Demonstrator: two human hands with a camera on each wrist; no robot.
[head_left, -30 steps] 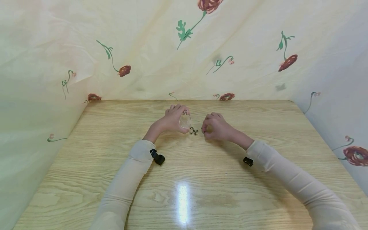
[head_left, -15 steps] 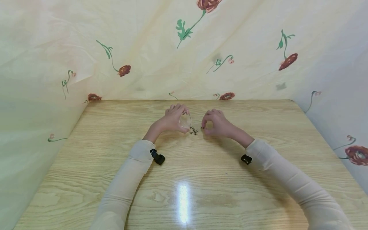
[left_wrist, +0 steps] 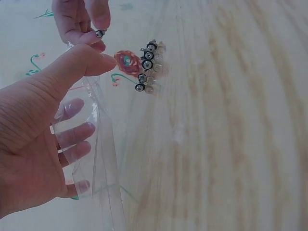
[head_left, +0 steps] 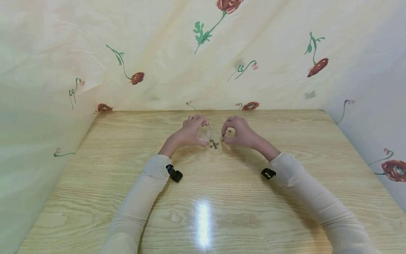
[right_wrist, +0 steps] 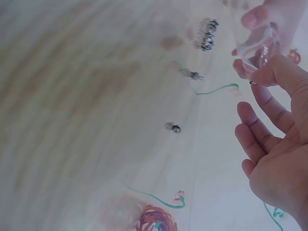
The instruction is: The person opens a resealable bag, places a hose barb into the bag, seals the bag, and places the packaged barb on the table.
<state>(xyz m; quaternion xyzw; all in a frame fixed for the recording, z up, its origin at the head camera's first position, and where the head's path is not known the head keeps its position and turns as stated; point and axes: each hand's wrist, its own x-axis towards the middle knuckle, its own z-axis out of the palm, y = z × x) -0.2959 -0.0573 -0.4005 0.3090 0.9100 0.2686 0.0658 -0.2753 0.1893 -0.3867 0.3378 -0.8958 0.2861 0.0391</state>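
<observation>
- Bag of clear plastic film is gripped by the left hand, with thumb and fingers bent round it.
- Small metal part is pinched between thumb and fingertip of the right hand, near the bag; the other fingers are loosely bent.
- Cluster of similar parts is seen on the wooden table, between the two hands.
- In the right wrist view, a nearer loose part and a farther loose part are seen apart from that cluster.
- Both arms are covered by pale sleeves.
- The table is backed by flower-printed cloth.
</observation>
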